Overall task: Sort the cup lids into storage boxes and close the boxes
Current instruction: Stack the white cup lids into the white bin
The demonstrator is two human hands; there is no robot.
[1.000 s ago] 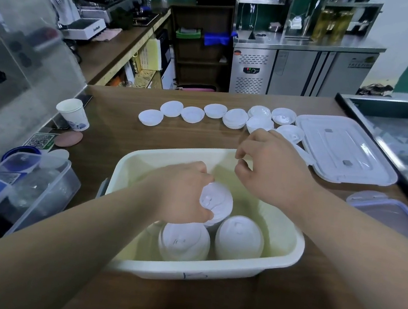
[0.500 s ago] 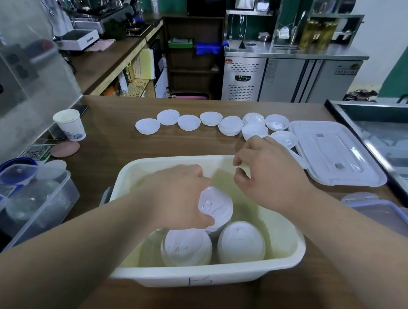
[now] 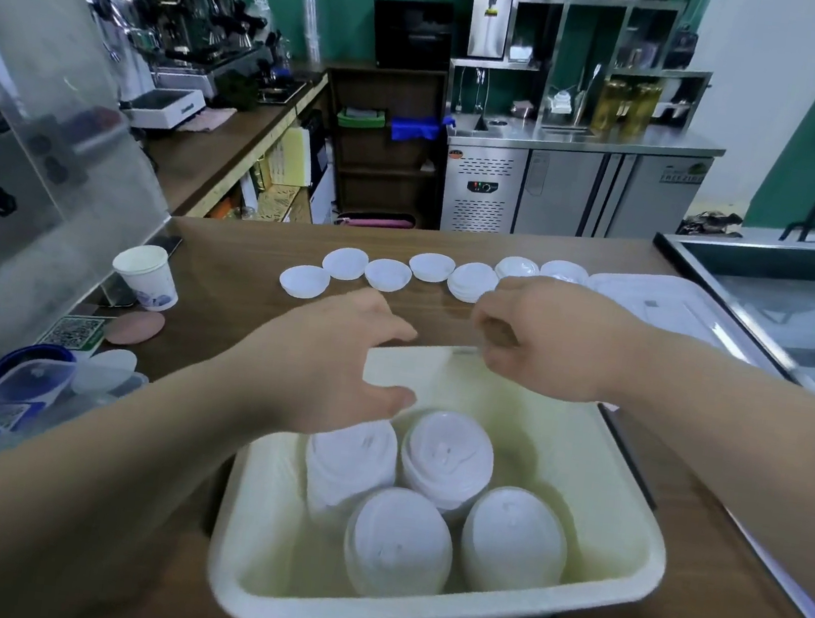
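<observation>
Wooden counter (image 3: 226, 254) bears cream tub (image 3: 427, 617) of lid stacks (image 3: 398, 541)

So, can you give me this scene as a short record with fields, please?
tub: cream, on the wooden counter, four stacks of lids inside
left hand: open, above the tub, holds nothing
right hand: fingers curled over the tub's far rim; hold unclear
loose lids: row on the counter behind the tub
paper cup: upright, left of the row
</observation>
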